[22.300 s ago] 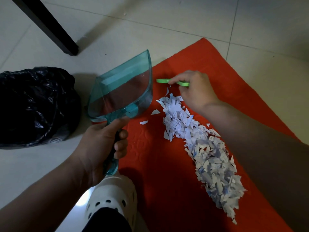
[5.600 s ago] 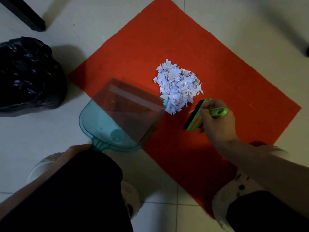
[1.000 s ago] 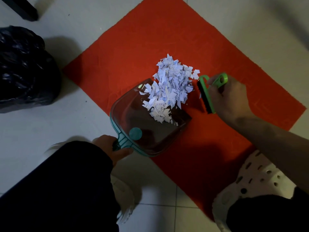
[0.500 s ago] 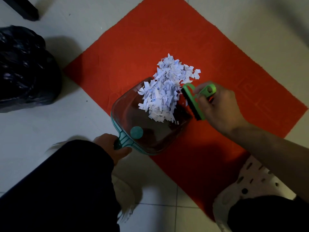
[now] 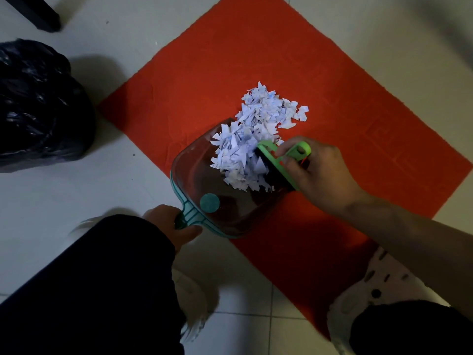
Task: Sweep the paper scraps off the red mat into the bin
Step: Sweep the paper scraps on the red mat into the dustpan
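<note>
Head view: left hand [image 5: 174,224] curled round the handle of a teal dustpan [image 5: 204,198] on the red mat [image 5: 204,73]. Right hand [image 5: 314,170] grips a green brush [image 5: 279,160] against the paper scraps [image 5: 256,139], lying partly in the pan, partly on the mat. Black bin bag [image 5: 38,106] stands well apart, left.

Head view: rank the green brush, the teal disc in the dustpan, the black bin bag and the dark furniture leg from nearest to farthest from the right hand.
1. Green brush, gripped by the right hand.
2. Teal disc, lower left, inside the dustpan.
3. Black bin bag, far left on the floor.
4. Dark furniture leg, top left corner.
</note>
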Tool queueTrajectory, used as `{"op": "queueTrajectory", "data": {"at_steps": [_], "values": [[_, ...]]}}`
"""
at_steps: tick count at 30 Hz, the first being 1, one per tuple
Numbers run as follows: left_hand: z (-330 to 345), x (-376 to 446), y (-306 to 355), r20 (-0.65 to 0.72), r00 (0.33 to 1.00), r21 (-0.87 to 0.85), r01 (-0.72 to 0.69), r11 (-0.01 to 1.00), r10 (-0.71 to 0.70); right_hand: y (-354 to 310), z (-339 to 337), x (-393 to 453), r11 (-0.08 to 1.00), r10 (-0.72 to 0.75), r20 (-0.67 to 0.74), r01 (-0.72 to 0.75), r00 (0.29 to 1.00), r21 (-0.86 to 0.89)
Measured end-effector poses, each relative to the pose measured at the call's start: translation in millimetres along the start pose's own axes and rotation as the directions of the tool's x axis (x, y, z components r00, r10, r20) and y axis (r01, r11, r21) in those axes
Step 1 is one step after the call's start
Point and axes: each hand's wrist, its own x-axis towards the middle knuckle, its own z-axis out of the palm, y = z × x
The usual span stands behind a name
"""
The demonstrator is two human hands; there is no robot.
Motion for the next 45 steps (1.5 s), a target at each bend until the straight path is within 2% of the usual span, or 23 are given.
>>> {"op": "queueTrajectory", "data": {"at_steps": [6, 10, 12, 16, 18, 21, 25, 29, 33, 37, 42, 45], "values": [[1, 0, -1, 0.015, 1.000, -0.005, 0.009, 1.000, -0.009, 11, -12, 9, 0.996, 0.078, -0.171, -0.086, 0.982, -0.039], [0, 2, -3, 0.000, 1.000, 0.011, 0.012, 1.000, -0.012, 24, -8, 17, 0.981, 0.114, -0.130, -0.132, 0.985, -0.142], [0, 2, -3, -0.014, 1.000, 0.008, 0.020, 1.000, -0.019, 22, -2, 17, 0.981, 0.095, -0.076, -0.106, 0.993, -0.161], [-1, 2, -3, -0.028, 0.999, -0.012, 0.028, 1.000, -0.028, 7, 5, 8, 0.998, 0.006, 0.031, -0.004, 1.000, -0.066], [-1, 3, -3, -0.034, 0.999, -0.004, 0.029, 1.000, -0.030, 0, 2, 4, 1.000, -0.008, 0.021, 0.008, 1.000, 0.023], [0, 1, -2, -0.032, 0.999, 0.004, 0.024, 1.000, -0.024, -1, -6, 4, 0.997, 0.024, -0.077, -0.018, 0.997, 0.079], [-1, 1, -2, -0.031, 0.999, -0.020, 0.018, 1.000, -0.019, 13, -14, 9, 0.993, 0.116, -0.174, -0.117, 0.978, 0.004], [-1, 1, -1, -0.035, 0.999, -0.002, 0.013, 1.000, -0.013, 20, -7, 9, 0.982, 0.162, -0.106, -0.171, 0.981, -0.082], [-1, 1, -1, -0.028, 0.999, 0.023, 0.016, 1.000, -0.015, 2, 3, 3, 0.989, 0.132, -0.007, -0.131, 0.991, 0.066], [-1, 2, -1, -0.035, 0.999, 0.015, 0.013, 1.000, -0.012, -4, -2, 0, 0.972, 0.136, -0.088, -0.116, 0.987, 0.205], [0, 2, -2, -0.046, 0.999, 0.004, 0.008, 1.000, -0.008, 16, -9, 2, 0.983, 0.181, -0.218, -0.169, 0.959, 0.073], [0, 2, -2, -0.051, 0.999, -0.009, 0.011, 1.000, -0.012, 23, -6, 0, 0.980, 0.192, -0.194, -0.198, 0.962, -0.014]]}}
